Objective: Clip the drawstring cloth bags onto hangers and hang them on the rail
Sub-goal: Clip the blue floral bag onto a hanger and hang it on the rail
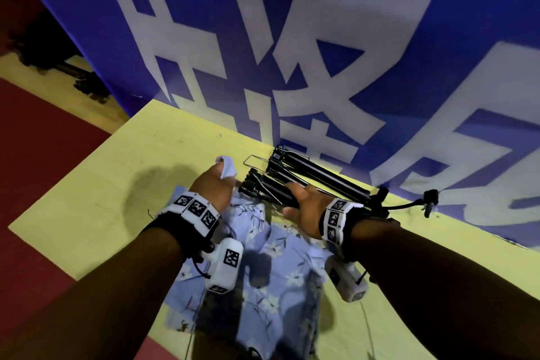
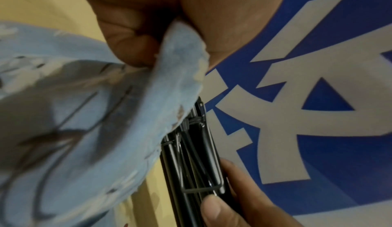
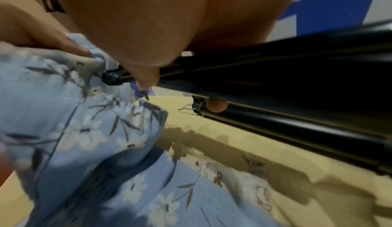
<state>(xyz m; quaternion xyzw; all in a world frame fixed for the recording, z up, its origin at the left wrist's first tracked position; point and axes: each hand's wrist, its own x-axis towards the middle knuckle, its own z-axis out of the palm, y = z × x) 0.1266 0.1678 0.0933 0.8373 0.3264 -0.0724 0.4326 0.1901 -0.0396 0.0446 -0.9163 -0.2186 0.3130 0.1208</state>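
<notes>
A light blue floral drawstring bag [image 1: 263, 266] lies rumpled on the yellow table [image 1: 102, 184]. My left hand [image 1: 223, 174] pinches one upper corner of it between thumb and fingers [image 2: 127, 36] and lifts that corner of the cloth [image 2: 84, 113]. Beside it, my right hand [image 1: 293, 199] grips a bundle of black clip hangers [image 1: 309, 175] lying at the table's far edge. The right wrist view shows my palm [image 3: 159, 29] over the black bars [image 3: 275, 79], with the bag [image 3: 74, 130] just left of them. A wire clip [image 2: 203, 187] shows on the bundle.
A blue banner [image 1: 292, 38] with large white characters hangs right behind the table. A cream cloth with small printed figures [image 3: 233, 180] lies under the blue bag. Black hooks and a cord [image 1: 429, 199] stick out at the bundle's right end. Red floor [image 1: 35, 140] lies left.
</notes>
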